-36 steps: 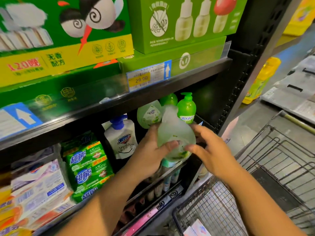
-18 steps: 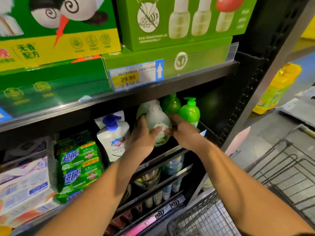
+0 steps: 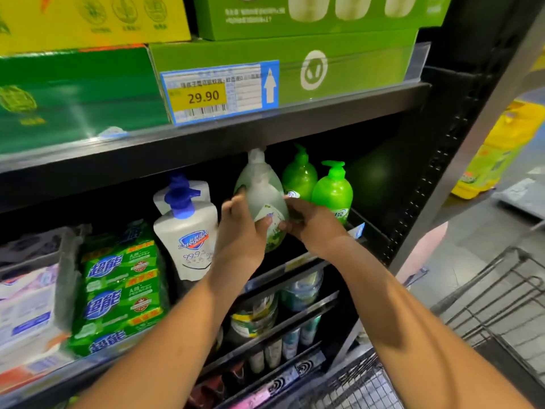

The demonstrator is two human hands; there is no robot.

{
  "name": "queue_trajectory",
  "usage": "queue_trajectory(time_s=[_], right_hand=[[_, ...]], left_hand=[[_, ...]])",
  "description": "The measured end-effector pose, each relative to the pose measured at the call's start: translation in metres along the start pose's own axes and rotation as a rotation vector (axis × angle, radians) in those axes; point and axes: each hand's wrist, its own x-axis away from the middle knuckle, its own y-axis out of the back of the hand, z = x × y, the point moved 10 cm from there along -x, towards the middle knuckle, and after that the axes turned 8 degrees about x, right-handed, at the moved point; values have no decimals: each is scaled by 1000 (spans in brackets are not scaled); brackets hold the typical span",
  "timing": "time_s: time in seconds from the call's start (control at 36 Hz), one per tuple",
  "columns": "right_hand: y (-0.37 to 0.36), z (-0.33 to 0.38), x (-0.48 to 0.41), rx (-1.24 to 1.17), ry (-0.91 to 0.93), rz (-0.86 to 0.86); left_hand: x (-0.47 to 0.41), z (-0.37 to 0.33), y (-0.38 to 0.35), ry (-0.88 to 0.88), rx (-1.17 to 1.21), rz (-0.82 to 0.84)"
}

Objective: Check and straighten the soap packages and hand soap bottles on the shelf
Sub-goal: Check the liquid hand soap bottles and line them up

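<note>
The left grip (image 3: 241, 228) and the right grip (image 3: 312, 228) both clasp the tilted pale green bottle (image 3: 262, 191) at the shelf (image 3: 306, 261) front, so a push toward 3 o'clock may topple the bright green bottle (image 3: 333, 191) standing beside it there.

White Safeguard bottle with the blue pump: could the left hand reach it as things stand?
Likely yes, once freed: the left hand grips the pale green bottle just beside the white Safeguard bottle, whose front is unblocked.

Bright light from above, dark under the shelf (image 3: 295, 122). Glare on the clear strip (image 3: 85, 128). Edges look blurry and bent.
</note>
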Motion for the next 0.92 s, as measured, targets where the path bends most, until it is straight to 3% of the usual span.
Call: queue_trajectory(time_s=[0.08, 0.19, 0.25, 0.36, 0.42, 0.64, 0.81, 0.92], right_hand=[[41, -6, 12, 228, -77, -180], [108, 8, 44, 365, 66, -676], [116, 1, 45, 256, 10, -650], [88, -34, 24, -122, -172, -360], [78, -46, 14, -226, -212, -325], [75, -64, 4, 73, -390, -291], [80, -49, 10, 114, -329, -295], [104, -14, 26, 93, -177, -373]], left_hand=[[-7, -7, 6, -10, 24, -46], [-12, -12, 7, -24, -7, -67], [-12, -9, 5, -11, -34, -71], [-10, -7, 1, 8, 4, -73], [-10, -3, -3, 20, 63, -61], [-13, 2, -10, 24, 82, -52], [-14, 2, -12, 16, 67, -23], [-6, 4, -13, 10, 9, 59]])
